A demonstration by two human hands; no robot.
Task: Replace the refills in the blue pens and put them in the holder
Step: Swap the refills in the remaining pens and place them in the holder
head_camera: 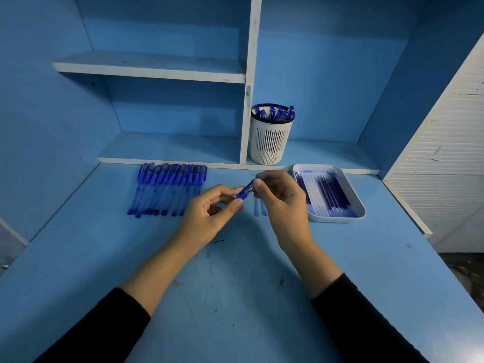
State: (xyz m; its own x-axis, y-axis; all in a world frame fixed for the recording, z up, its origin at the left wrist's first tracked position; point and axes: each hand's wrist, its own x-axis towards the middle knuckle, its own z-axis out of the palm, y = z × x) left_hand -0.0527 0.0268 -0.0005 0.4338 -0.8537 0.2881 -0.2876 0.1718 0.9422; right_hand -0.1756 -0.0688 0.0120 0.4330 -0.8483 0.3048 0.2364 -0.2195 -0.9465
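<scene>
Pinching a blue-capped clear plastic pen (246, 191) over the middle of the pale blue tabletop (235, 297), with the left hand (209, 208) curled round its lower end between thumb and fingertips and the right hand (280, 200) gripping its upper end in the same way. Holding it tilted, low on the left and high on the right, clear of the surface. With a tight row of matching blue-capped clear pens (167, 187) laid side by side near the far edge of the tabletop, left of the hands, caps toward the back. With a white rounded plastic tray (337, 218) near the far right corner, holding thin refill tubes (327, 192), some dark blue and some pale. With two short pale translucent pieces (259, 208) flat on the tabletop just beside the right hand, partly hidden by it. With a white slotted cylindrical holder (269, 137) upright on the low back shelf, against the white divider, several blue-capped pens (277, 113) standing inside.
</scene>
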